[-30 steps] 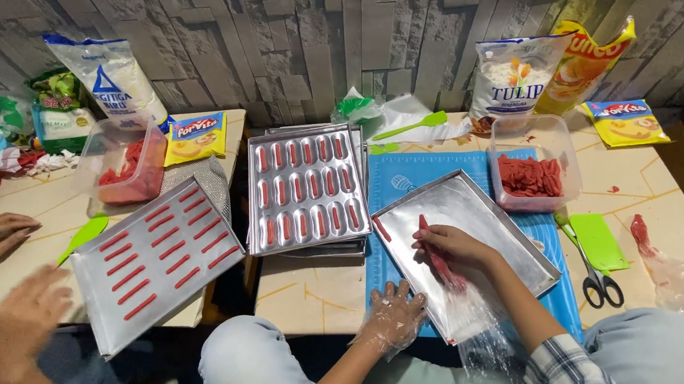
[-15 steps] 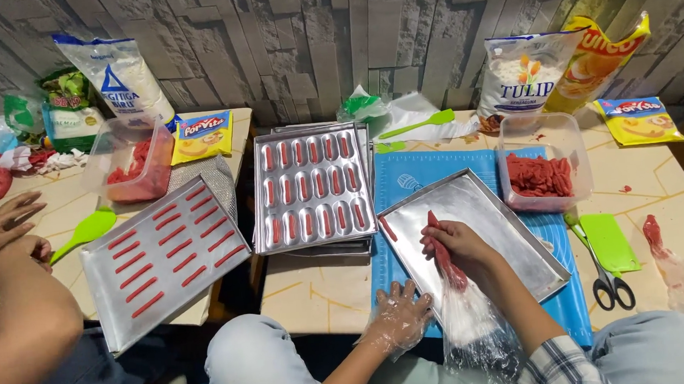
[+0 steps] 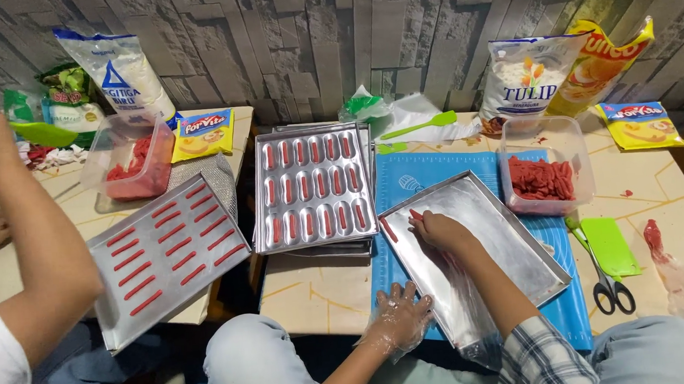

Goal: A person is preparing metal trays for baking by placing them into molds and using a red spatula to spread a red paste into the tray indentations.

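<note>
1. Red dough strip (image 3: 388, 230) lay on the bare metal baking tray (image 3: 515, 256), close to that tray's upper left corner; it was short, narrow and rod-shaped, and the only strip on that tray.
2. The right hand (image 3: 439, 229) rested on the tray just right of the strip, fingers curled together with a bit of red dough showing at the fingertips; I could not tell whether they were pinching it.
3. The left hand (image 3: 400, 318), in a clear plastic glove, lay spread flat at the tray's lower left edge, holding nothing.
4. The tray sat tilted on a blue mat (image 3: 469, 167) on the low table (image 3: 316, 286).
5. One moulded pan (image 3: 313, 187) stood left of the tray, its three rows of oval wells filled with red strips.
6. A second flat tray (image 3: 166, 256), off the table's left edge, carried two columns of red strips.
7. Two clear tubs held red dough: one (image 3: 546, 166) beyond the tray's right corner, one (image 3: 129, 157) at the far left.
8. One pair of scissors (image 3: 609, 281) lay at the table's right front.
9. Another person's arm (image 3: 36, 237) reached in at the left.
</note>
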